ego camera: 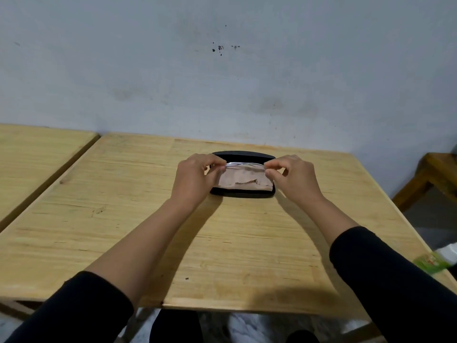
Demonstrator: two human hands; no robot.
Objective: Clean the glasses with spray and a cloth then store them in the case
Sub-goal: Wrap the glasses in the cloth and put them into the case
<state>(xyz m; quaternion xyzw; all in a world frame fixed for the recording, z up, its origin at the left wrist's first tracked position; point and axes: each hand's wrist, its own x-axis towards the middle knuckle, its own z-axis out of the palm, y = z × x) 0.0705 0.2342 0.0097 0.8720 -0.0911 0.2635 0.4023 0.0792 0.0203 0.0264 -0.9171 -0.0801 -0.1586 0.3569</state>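
Glasses sit between my two hands, low over the open case, which lies on the table towards the far edge. My left hand pinches one end of the frame and my right hand pinches the other, thumb and forefinger closed on it and the rest of the fingers curled in behind. The cloth lies spread in the case under the glasses, its pinked edge showing near the front rim. I can't tell whether the arms are folded; only a thin bright line of frame shows between my fingertips. I see no spray bottle anywhere, so I judge the cleaning is done and this is the storing step. To do it well I should keep the frame level and lower both ends together, so neither lens scrapes the rim. The lenses should land on the cloth rather than on bare lining, and I would keep my fingertips on the frame ends only, off the glass. If the cloth bunches under one side the glasses will rock, so it wants smoothing first. Once they lie flat I let go with both hands at the same time, then bring the lid forward and check no corner of cloth is trapped.
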